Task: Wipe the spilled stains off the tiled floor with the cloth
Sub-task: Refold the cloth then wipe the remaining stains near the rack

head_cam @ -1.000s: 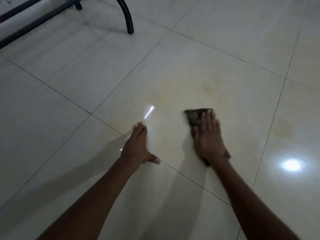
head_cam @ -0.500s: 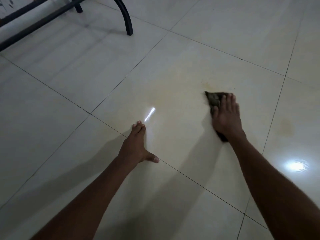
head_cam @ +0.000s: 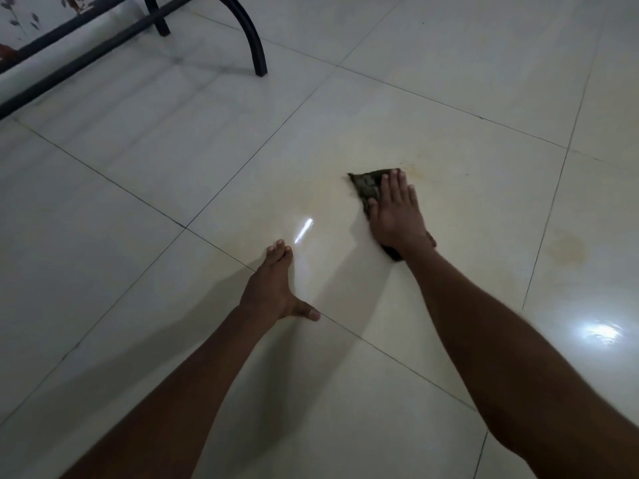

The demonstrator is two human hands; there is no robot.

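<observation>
A dark, crumpled cloth [head_cam: 366, 186] lies on the cream tiled floor [head_cam: 449, 126], and my right hand [head_cam: 397, 212] presses flat on top of it, fingers pointing away from me. Only the cloth's far left corner and a bit near my wrist show. Faint yellowish smears [head_cam: 420, 167] mark the tile just beyond and right of the cloth. A round brownish stain [head_cam: 567, 247] sits on the neighbouring tile to the right. My left hand [head_cam: 275, 288] rests flat on the floor at a grout line, thumb spread, holding nothing.
Black metal furniture legs [head_cam: 254, 39] and a low crossbar [head_cam: 79, 46] stand at the top left. A bright light reflection [head_cam: 600, 331] glares off the floor at the right, and a small streak of light [head_cam: 303, 230] lies between my hands.
My right hand pushed the cloth away and to the right, then slid it back a little to the left. My left hand stayed planted.
</observation>
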